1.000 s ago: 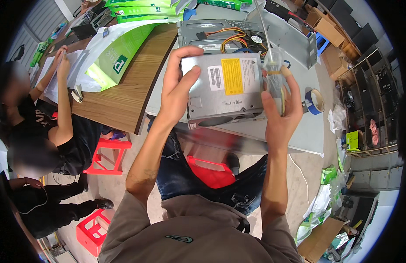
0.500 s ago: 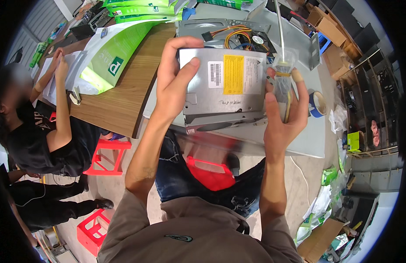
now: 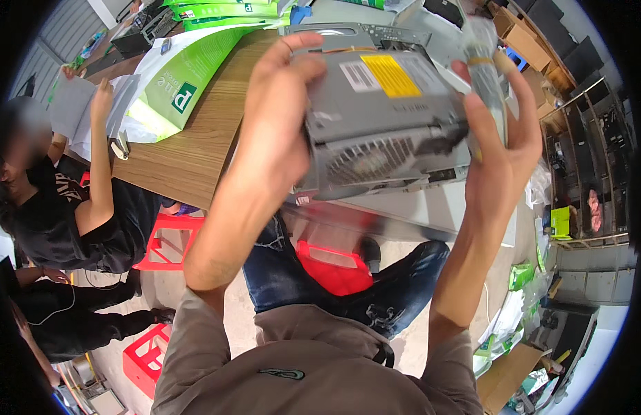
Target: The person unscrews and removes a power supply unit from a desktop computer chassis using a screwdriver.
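A grey metal power supply unit (image 3: 431, 79), with a yellow and white label on top and a vent grille on its near face, is tilted up between my hands. My left hand (image 3: 282, 111) is closed round its left side, slightly blurred. My right hand (image 3: 504, 131) is closed round a screwdriver (image 3: 485, 79) whose handle is wrapped in clear plastic; its fingertips are close to the unit's right edge, and I cannot tell whether they touch it. Under and behind the unit is an open metal computer case (image 3: 327, 30), largely hidden.
A wooden table (image 3: 189, 155) with green and white bags (image 3: 175, 93) is on the left, where a person (image 3: 64, 200) handles papers. Red stools (image 3: 327, 266) stand below. Right are a metal rack (image 3: 590, 159) and cardboard boxes (image 3: 521, 41).
The power supply has tipped, so its grille face now shows, and its right end has shifted right. My right hand and the screwdriver have moved up and right. The person's papers have moved.
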Tool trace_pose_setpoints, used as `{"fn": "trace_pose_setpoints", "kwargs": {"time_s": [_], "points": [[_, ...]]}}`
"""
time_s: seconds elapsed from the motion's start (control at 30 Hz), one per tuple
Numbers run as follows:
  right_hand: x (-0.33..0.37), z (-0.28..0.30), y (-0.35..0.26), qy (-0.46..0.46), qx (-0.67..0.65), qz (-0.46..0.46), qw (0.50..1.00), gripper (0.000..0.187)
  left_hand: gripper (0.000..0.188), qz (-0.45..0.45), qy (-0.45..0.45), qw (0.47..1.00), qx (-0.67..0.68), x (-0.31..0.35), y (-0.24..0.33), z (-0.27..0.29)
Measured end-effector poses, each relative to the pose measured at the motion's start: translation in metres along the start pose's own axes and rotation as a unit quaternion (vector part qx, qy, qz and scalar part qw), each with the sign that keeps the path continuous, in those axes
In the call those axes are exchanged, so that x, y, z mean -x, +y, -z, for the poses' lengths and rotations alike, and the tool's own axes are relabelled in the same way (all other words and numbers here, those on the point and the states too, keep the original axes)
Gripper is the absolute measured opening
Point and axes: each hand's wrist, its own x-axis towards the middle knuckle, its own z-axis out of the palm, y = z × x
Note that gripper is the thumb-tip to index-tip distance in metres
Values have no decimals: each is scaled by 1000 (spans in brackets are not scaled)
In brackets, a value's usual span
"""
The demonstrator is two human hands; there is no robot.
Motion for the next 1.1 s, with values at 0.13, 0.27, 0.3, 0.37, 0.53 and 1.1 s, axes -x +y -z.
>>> {"fn": "trace_pose_setpoints", "kwargs": {"time_s": [0.13,0.27,0.3,0.37,0.53,1.1], "points": [[8,9,3,65,-42,-36,996,48,34,-7,-24,1000,0,24,-14,-11],[2,4,10,67,-66,-52,994,49,47,-84,-106,984,-118,35,-20,13],[-2,8,14,52,-77,-71,993,49,51,-108,-128,974,-155,40,-19,16],[-12,12,20,31,-91,-86,992,49,75,-207,-154,924,-283,55,-17,21],[-29,16,31,-31,-76,-163,983,52,113,-289,-110,863,-400,70,-27,1],[-25,47,76,-151,391,46,907,45,39,17,-100,994,47,-52,3,63]]}}
